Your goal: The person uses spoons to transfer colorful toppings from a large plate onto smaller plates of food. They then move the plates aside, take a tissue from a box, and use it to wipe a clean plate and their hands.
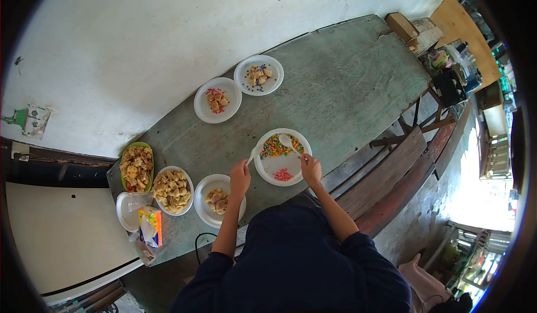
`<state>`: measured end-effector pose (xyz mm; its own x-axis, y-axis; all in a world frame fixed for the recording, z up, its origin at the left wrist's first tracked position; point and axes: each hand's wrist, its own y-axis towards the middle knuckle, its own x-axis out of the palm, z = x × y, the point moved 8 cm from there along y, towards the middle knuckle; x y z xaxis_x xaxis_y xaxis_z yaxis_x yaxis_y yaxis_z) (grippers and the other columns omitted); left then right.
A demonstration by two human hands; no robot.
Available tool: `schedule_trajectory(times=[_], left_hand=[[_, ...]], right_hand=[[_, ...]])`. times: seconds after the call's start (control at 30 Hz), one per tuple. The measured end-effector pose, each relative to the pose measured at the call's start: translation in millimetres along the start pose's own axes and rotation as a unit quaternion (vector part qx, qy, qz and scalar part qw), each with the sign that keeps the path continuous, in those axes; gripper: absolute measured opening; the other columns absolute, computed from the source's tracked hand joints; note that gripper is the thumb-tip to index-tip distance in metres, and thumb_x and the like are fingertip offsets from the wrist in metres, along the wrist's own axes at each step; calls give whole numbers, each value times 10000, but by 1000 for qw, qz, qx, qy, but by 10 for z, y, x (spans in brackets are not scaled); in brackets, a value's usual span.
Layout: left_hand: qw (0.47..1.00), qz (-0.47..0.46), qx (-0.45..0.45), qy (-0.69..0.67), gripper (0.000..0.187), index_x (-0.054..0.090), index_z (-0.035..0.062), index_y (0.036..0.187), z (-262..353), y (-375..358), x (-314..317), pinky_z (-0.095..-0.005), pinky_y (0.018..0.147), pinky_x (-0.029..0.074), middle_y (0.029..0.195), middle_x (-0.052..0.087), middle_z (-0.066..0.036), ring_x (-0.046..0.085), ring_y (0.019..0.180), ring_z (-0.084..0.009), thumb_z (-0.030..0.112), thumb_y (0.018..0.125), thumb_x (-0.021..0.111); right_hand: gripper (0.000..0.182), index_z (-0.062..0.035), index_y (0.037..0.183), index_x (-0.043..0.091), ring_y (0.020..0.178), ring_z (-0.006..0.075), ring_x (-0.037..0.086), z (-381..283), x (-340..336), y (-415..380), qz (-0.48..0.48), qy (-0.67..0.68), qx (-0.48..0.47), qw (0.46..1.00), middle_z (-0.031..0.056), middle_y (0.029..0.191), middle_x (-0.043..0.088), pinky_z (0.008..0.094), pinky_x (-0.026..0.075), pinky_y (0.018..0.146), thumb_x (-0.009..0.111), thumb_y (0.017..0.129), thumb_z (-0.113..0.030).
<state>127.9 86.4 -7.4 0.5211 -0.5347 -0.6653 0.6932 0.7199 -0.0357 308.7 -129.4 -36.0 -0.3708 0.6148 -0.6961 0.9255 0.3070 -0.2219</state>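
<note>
The worn green table (347, 61) holds a red-dotted plate (202, 104) and a blue-dotted plate (241, 76) along its wall-side edge. Near the opposite edge sits a candy-strewn plate (268, 168). Towards the left-hand end are a sparsely filled plate (209, 219), a heaped plate (191, 193), a green dish (151, 165) and an orange packet (151, 226).

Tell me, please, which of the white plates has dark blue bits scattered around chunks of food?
The topmost plate in the picture; the neighbouring plate below and left of it has red bits around its chunks instead.

A home-like room with a worn green table (335, 72), plated food (172, 190) and wooden bench (386, 173).
</note>
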Motion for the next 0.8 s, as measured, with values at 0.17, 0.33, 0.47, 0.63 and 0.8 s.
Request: schedule_trajectory(times=[0.17,0.33,0.47,0.63,0.8], left_hand=[[1000,-6,-4,-10,237,568,10,1036,4,28,16,-403,747,447,946,589,-196,570,860,-351,38,813,494],[1000,-9,-19,-6,245,568,13,1046,-19,19,-35,-404,751,445,948,589,-194,568,860,-352,43,815,492],[1000,-8,-11,-1,245,568,15,1048,-45,-3,-25,-406,749,445,939,589,-196,568,856,-352,43,818,490],[1000,-19,-19,-4,243,568,15,1048,-19,-19,-5,-409,746,444,949,584,-200,569,858,-352,44,821,487],[1000,-25,-10,5,240,566,12,1047,-20,2,51,-410,740,443,950,583,-197,568,852,-352,47,823,487]], right_hand=[[240,-140,902,656,707,338,619,-119,201,-94,-46,5,-45,998,156,775,643,406,480,628,500,842,-312],[229,-144,920,648,692,348,611,-236,87,-187,-33,-22,-83,996,158,751,634,419,481,608,509,844,-309],[215,-144,912,644,639,354,602,-228,68,-165,-39,-128,-127,983,152,703,623,435,477,565,517,846,-305],[199,-145,907,629,607,359,594,-222,-103,-126,28,-83,-119,989,158,667,610,449,468,537,510,851,-294],[197,-151,942,609,609,356,597,-380,127,-127,-23,-78,-135,987,169,661,605,459,470,543,508,850,-294]])
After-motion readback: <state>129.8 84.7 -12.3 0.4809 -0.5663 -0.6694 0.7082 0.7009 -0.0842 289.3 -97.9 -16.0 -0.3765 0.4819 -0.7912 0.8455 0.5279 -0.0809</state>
